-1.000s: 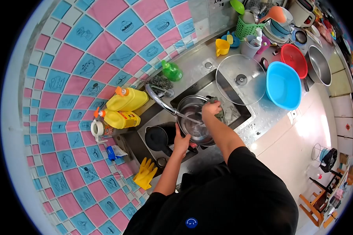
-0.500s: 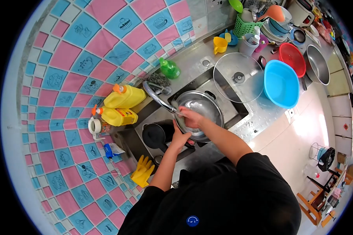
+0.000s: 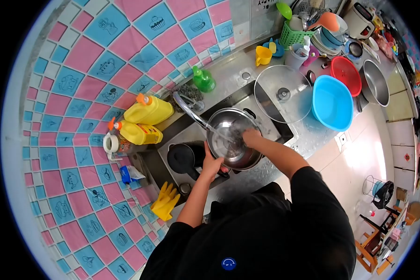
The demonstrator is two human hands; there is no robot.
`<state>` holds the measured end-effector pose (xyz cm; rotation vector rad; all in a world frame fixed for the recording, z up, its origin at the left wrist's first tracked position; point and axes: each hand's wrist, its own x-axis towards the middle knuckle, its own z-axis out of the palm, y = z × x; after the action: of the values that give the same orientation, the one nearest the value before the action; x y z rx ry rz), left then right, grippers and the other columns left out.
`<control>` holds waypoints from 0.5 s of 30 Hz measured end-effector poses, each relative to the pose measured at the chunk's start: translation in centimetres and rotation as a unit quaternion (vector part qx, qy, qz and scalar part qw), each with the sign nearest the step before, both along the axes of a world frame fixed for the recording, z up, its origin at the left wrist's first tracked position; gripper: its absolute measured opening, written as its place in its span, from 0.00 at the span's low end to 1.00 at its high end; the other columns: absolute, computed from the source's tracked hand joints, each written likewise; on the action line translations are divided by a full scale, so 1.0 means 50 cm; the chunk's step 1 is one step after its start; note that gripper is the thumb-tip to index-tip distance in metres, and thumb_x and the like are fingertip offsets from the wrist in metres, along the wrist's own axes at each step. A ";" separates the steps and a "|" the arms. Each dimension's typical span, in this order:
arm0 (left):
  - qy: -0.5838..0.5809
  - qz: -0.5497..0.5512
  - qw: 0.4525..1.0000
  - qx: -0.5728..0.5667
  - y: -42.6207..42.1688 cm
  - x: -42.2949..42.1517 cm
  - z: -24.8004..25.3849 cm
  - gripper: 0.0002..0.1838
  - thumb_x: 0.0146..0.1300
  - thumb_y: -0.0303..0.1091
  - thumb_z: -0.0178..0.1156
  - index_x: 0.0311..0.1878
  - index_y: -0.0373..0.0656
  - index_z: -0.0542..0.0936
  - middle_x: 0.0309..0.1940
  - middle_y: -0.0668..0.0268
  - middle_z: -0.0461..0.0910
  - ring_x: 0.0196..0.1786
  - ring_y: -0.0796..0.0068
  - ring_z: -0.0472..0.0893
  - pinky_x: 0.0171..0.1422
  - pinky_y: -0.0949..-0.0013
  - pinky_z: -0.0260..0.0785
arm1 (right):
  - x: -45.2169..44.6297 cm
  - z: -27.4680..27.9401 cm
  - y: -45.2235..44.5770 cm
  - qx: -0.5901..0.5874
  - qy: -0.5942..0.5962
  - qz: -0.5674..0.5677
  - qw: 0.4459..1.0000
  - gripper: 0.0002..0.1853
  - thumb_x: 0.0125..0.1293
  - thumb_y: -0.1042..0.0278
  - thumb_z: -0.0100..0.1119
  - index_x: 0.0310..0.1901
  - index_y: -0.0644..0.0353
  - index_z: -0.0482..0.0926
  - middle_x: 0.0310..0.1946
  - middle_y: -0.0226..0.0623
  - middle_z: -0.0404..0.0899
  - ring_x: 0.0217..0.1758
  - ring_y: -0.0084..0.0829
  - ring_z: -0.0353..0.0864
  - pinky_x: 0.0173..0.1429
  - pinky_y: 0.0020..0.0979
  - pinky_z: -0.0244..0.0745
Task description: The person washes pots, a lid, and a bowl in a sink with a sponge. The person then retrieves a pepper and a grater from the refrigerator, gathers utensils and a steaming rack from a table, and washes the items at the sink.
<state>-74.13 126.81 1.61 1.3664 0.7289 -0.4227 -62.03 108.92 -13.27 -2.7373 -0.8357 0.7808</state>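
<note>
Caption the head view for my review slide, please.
The left hand holds a metal pot under the running faucet, with the right hand over its open top.

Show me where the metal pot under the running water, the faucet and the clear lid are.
Metal pot (image 3: pixel 245 158): head view, bare inner wall.
Faucet (image 3: pixel 189 112): head view, middle of the spout.
Clear lid (image 3: pixel 283 94): head view, central knob.

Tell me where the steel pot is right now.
In the head view, the steel pot is near centre, over the sink under the running faucet, between the left hand and right hand.
</note>
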 end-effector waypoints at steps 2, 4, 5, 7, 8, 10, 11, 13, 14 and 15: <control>0.015 -0.014 1.000 0.003 -0.002 0.004 0.016 0.54 0.51 0.18 0.52 0.74 0.54 0.31 0.56 0.48 0.71 0.28 0.61 0.82 0.23 0.67 0.75 | 0.024 -0.070 0.029 0.127 -0.097 -0.126 0.979 0.20 0.49 0.68 0.64 0.45 0.63 0.76 0.49 0.48 0.73 0.52 0.49 0.74 0.52 0.43 0.72; 0.006 -0.030 0.999 0.024 0.005 0.003 -0.011 0.54 0.51 0.19 0.53 0.75 0.53 0.32 0.57 0.49 0.70 0.35 0.62 0.82 0.27 0.68 0.76 | 0.048 -0.074 0.111 0.217 -0.067 -0.255 0.940 0.20 0.51 0.65 0.64 0.47 0.61 0.75 0.52 0.49 0.70 0.55 0.52 0.71 0.55 0.47 0.70; 0.003 -0.038 0.999 0.034 0.011 0.003 -0.022 0.53 0.50 0.19 0.53 0.75 0.52 0.32 0.58 0.50 0.70 0.38 0.62 0.82 0.28 0.69 0.77 | 0.046 -0.071 0.146 0.284 -0.037 -0.300 0.910 0.21 0.52 0.64 0.63 0.48 0.60 0.74 0.51 0.51 0.70 0.54 0.52 0.71 0.56 0.46 0.69; 0.011 -0.050 0.998 0.029 0.021 0.010 -0.021 0.53 0.50 0.19 0.54 0.75 0.51 0.33 0.58 0.51 0.70 0.42 0.63 0.81 0.31 0.70 0.77 | 0.034 -0.044 0.207 0.433 0.116 -0.361 0.818 0.20 0.54 0.65 0.61 0.49 0.60 0.73 0.47 0.48 0.70 0.50 0.47 0.72 0.55 0.44 0.69; 0.016 -0.056 0.998 0.024 0.025 0.012 -0.022 0.53 0.50 0.20 0.54 0.75 0.50 0.33 0.58 0.51 0.69 0.44 0.63 0.81 0.32 0.70 0.77 | 0.024 -0.010 0.226 0.505 0.235 -0.371 0.743 0.19 0.56 0.65 0.59 0.49 0.59 0.72 0.44 0.44 0.71 0.48 0.42 0.73 0.53 0.43 0.70; -0.015 -0.071 0.996 0.047 0.036 0.018 -0.045 0.52 0.51 0.19 0.53 0.74 0.56 0.34 0.52 0.51 0.72 0.30 0.63 0.80 0.25 0.67 0.76 | -0.015 0.034 0.236 0.568 0.402 -0.370 0.615 0.16 0.59 0.65 0.53 0.49 0.58 0.72 0.40 0.37 0.72 0.44 0.33 0.73 0.49 0.39 0.70; -0.006 -0.058 0.998 0.039 0.038 0.020 -0.047 0.52 0.51 0.19 0.53 0.74 0.57 0.35 0.47 0.51 0.74 0.26 0.63 0.79 0.23 0.67 0.75 | -0.043 0.050 0.233 0.570 0.452 -0.368 0.579 0.14 0.61 0.65 0.49 0.47 0.58 0.73 0.38 0.34 0.72 0.42 0.30 0.72 0.47 0.37 0.70; 0.013 -0.047 0.999 0.020 0.031 0.038 -0.001 0.52 0.50 0.20 0.53 0.74 0.58 0.37 0.40 0.52 0.76 0.21 0.64 0.79 0.21 0.66 0.74 | -0.089 0.194 0.162 0.484 0.626 -0.321 0.520 0.12 0.63 0.62 0.46 0.44 0.57 0.75 0.38 0.32 0.75 0.38 0.30 0.73 0.46 0.36 0.70; 0.022 -0.049 0.999 0.009 0.037 0.044 0.014 0.52 0.50 0.20 0.53 0.75 0.58 0.38 0.37 0.52 0.77 0.20 0.64 0.79 0.20 0.66 0.73 | -0.104 0.174 0.142 0.464 0.645 -0.253 0.552 0.13 0.63 0.61 0.46 0.42 0.58 0.75 0.38 0.34 0.75 0.38 0.31 0.73 0.46 0.35 0.69; 0.032 -0.051 0.998 -0.001 0.043 0.049 0.022 0.52 0.49 0.20 0.54 0.75 0.58 0.39 0.34 0.53 0.77 0.20 0.64 0.79 0.20 0.66 0.73 | -0.116 0.154 0.120 0.440 0.661 -0.183 0.580 0.14 0.63 0.60 0.46 0.41 0.59 0.75 0.39 0.36 0.76 0.38 0.32 0.74 0.45 0.35 0.69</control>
<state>-71.68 128.97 2.70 1.3967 0.7119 -0.5499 -67.81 114.93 -5.59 -0.8337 -0.1159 1.3869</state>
